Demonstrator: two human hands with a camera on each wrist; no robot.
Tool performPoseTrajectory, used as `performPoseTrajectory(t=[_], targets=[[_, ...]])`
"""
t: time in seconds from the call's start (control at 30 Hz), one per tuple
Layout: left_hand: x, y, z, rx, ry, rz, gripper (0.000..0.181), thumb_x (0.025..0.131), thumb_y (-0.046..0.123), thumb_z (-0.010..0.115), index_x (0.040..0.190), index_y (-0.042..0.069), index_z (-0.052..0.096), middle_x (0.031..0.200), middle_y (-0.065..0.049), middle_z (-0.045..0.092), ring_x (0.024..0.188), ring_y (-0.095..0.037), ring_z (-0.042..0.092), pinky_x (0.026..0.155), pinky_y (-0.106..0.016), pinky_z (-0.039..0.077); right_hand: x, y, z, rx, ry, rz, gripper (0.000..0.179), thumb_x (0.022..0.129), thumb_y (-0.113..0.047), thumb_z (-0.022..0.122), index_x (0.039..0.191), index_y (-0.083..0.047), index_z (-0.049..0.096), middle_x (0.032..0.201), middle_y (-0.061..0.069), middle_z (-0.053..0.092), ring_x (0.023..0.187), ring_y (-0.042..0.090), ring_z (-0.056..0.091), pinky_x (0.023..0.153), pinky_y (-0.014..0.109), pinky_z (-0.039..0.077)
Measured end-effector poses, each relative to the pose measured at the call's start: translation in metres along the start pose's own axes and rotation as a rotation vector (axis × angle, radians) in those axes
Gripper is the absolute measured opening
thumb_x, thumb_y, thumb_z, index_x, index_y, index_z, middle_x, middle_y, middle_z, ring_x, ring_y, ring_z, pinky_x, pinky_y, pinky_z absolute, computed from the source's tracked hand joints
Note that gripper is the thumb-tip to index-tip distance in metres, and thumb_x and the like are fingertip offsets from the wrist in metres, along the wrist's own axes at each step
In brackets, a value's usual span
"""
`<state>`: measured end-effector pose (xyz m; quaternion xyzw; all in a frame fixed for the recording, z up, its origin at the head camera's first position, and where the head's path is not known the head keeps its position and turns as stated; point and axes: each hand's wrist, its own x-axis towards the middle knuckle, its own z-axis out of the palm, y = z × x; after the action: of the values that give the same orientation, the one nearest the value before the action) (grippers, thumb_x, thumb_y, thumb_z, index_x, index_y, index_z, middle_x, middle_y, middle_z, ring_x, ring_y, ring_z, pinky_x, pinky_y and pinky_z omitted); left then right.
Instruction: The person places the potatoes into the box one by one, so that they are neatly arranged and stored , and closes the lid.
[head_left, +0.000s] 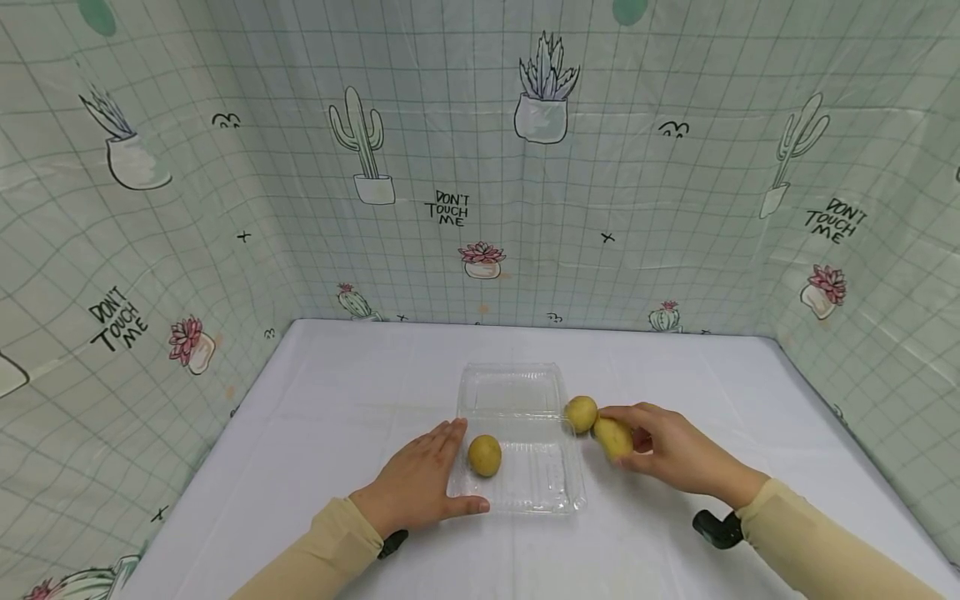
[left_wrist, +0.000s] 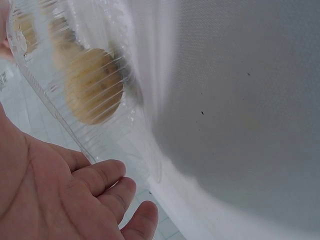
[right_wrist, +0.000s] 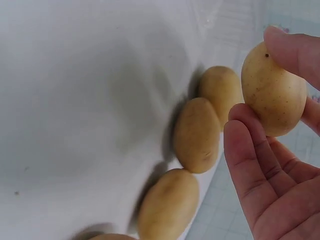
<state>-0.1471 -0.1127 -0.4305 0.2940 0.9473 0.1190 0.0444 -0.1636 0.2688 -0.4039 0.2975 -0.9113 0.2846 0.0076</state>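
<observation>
A clear plastic clamshell box [head_left: 528, 479] lies with its lid [head_left: 513, 387] folded back, away from me. One small yellow potato [head_left: 485, 456] sits in its left half; the left wrist view shows this potato [left_wrist: 95, 86] through the ribbed wall. My left hand [head_left: 422, 479] is at the box's left side, fingers extended along the edge and thumb at the front corner. To the right of the box, my right hand [head_left: 671, 446] pinches a potato [right_wrist: 274, 90] between thumb and fingers. Another potato [head_left: 581, 414] lies beside the box, close to the held one.
In the right wrist view, several potatoes stand in a row on the white tabletop, among them a nearer potato [right_wrist: 169, 205] and a middle potato [right_wrist: 197, 135]. A patterned grid curtain [head_left: 480, 167] surrounds the table [head_left: 360, 367]. Black straps [head_left: 717, 529] show at the wrists.
</observation>
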Motion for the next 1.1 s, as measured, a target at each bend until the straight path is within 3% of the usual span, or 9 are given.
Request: performPoseTrajectory(t=[0.33,0.47,0.67,0.8,1.1], targets=[[-0.001,0.0,0.0,-0.011,0.005,-0.002,0.111,0.085,0.076,0.056,0.155,-0.005,0.026,0.158,-0.019,0.03,0.145,-0.033,0.03,0.114,-0.046,0.03,0.021,-0.02,0.001,0.044,-0.032,-0.03,0.062,0.084,-0.013,0.082,0.14,-0.013,0.058,0.118,0.0,0.061,0.087,0.01,0.064,0.078,0.028,0.057],[-0.002,0.001,-0.001,-0.021,0.008,-0.003,0.11,0.085,0.075,0.058,0.155,-0.005,0.026,0.158,-0.019,0.031,0.144,-0.033,0.03,0.114,-0.047,0.031,0.031,-0.028,0.006,0.023,-0.033,-0.049,0.059,0.084,-0.016,0.083,0.138,-0.018,0.059,0.115,-0.003,0.061,0.087,0.009,0.063,0.077,0.026,0.056],[-0.002,0.002,-0.001,-0.021,0.005,-0.005,0.111,0.085,0.075,0.057,0.154,-0.005,0.026,0.158,-0.019,0.031,0.144,-0.033,0.031,0.114,-0.047,0.031,0.044,-0.04,0.017,0.081,-0.082,-0.066,0.058,0.085,-0.015,0.082,0.138,-0.016,0.059,0.118,-0.001,0.06,0.089,0.012,0.062,0.08,0.027,0.056],[-0.002,0.001,0.0,-0.02,0.006,-0.005,0.111,0.085,0.076,0.056,0.155,-0.005,0.026,0.158,-0.019,0.031,0.144,-0.033,0.031,0.113,-0.047,0.032,0.049,-0.048,0.025,0.026,-0.101,-0.051,0.058,0.086,-0.022,0.082,0.139,-0.021,0.059,0.116,-0.003,0.059,0.089,0.011,0.062,0.078,0.028,0.056],[-0.001,0.0,0.001,-0.03,0.014,-0.007,0.112,0.084,0.078,0.054,0.155,-0.004,0.026,0.158,-0.018,0.031,0.144,-0.033,0.032,0.112,-0.048,0.033,0.058,-0.054,0.046,-0.112,-0.148,-0.091,0.058,0.085,-0.019,0.082,0.138,-0.018,0.059,0.119,0.002,0.061,0.085,0.013,0.06,0.071,0.025,0.052]])
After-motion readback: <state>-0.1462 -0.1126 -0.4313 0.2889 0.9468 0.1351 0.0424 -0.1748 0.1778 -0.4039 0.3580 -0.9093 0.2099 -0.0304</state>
